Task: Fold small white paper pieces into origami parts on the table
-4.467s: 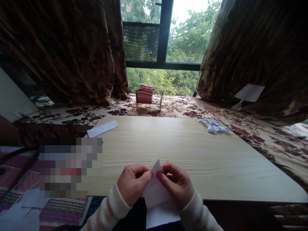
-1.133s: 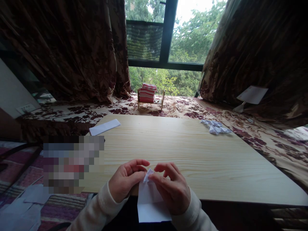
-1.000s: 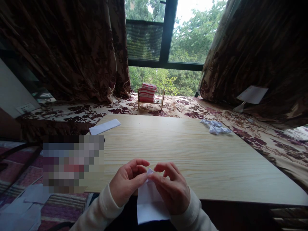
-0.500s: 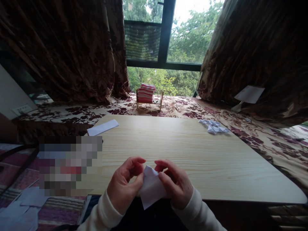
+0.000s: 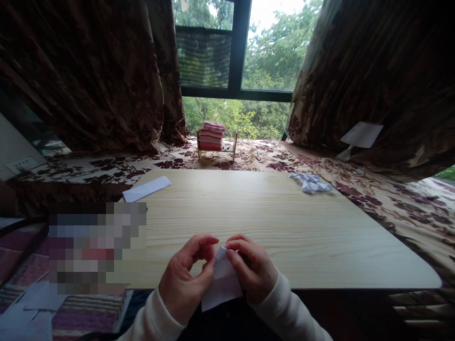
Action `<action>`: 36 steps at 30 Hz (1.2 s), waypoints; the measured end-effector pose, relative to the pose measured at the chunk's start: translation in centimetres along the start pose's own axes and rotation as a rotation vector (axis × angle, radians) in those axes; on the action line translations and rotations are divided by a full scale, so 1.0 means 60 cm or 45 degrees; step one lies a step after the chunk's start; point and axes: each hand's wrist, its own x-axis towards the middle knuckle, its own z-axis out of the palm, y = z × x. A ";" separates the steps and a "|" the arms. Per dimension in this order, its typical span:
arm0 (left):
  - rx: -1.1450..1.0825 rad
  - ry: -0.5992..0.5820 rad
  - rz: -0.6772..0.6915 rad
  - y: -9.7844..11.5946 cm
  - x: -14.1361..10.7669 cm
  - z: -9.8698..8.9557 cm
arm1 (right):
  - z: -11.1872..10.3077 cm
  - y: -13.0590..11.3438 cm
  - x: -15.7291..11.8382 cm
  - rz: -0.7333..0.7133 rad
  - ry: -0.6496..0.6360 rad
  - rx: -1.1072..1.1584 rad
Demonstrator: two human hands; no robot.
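Observation:
Between my hands, over the front edge of the wooden table [image 5: 227,208], is a piece of white paper [image 5: 223,286] with a fold near its top. My left hand [image 5: 186,274] pinches its left side between thumb and fingertips, the index finger arched above. On the other side, my right hand [image 5: 252,265] has thumb and fingers closed on the upper right edge. The fingers hide part of the paper's top. Folded white paper pieces [image 5: 312,183] lie in a small heap at the table's far right corner.
A flat white paper stack [image 5: 147,188] rests at the table's far left. Behind the table, a small wooden rack [image 5: 233,147] holds folded pink striped cloths [image 5: 211,136]. A white lamp [image 5: 361,135] stands back right. Paper sheets [image 5: 28,312] lie lower left, near a blurred-out patch.
My right hand has shifted slightly left and its fingers have closed in at the paper's top. The paper has turned a little, its top corner now folded narrower. The view has shifted slightly.

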 end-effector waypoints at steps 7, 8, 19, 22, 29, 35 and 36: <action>-0.069 0.033 -0.145 0.006 -0.002 -0.005 | -0.001 0.004 0.001 0.005 0.044 0.026; -0.062 0.055 -0.160 0.006 -0.004 -0.007 | 0.001 0.005 0.000 0.039 0.078 0.063; 0.422 0.203 0.350 0.003 -0.014 0.006 | 0.004 0.015 0.001 0.121 0.189 0.210; 0.407 0.204 0.332 -0.003 -0.008 0.012 | 0.003 0.017 -0.001 0.112 0.177 0.208; 0.458 0.161 0.426 -0.008 -0.001 0.008 | -0.001 0.010 -0.002 0.113 0.155 0.173; 0.535 0.126 0.495 -0.009 -0.002 0.009 | -0.007 0.003 0.009 -0.093 0.113 -0.009; 0.535 0.121 0.493 -0.008 -0.002 0.009 | -0.008 0.003 0.010 -0.070 0.096 0.007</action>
